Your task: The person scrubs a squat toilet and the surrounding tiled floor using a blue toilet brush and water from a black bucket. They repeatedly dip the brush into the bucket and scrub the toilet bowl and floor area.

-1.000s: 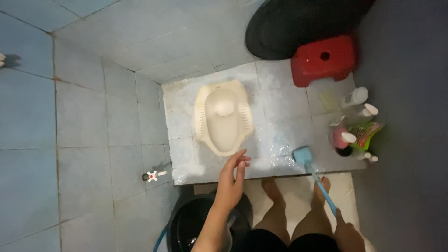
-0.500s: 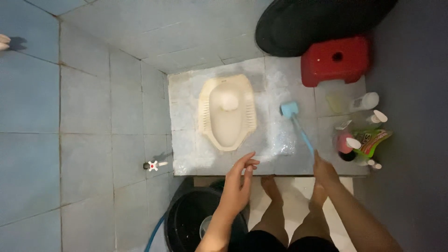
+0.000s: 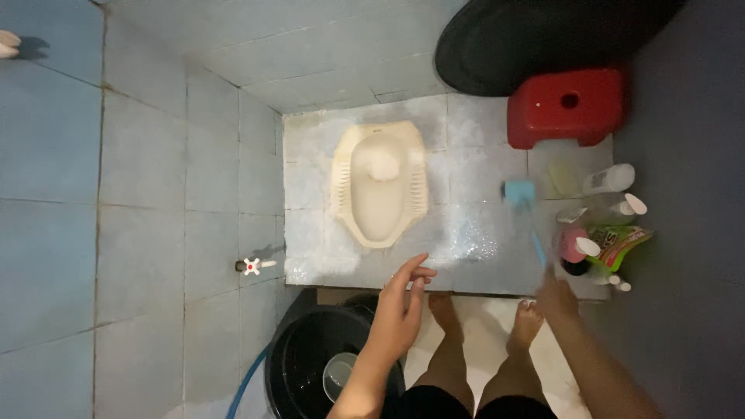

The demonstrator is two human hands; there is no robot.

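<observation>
The right hand grips a blue brush on the wet floor; the left hand hangs loosely open above a black bucket holding a small dipper.

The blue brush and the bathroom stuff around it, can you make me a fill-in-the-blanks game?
1. The right hand holds the long-handled brush, whose head is coloured ____.
2. The plastic stool by the dark wall is coloured ____.
3. The left hand hovers with its fingers ____, holding nothing.
4. Below the left hand stands a black ____ with a small dipper inside.

Missing words: blue; red; open; bucket
</observation>
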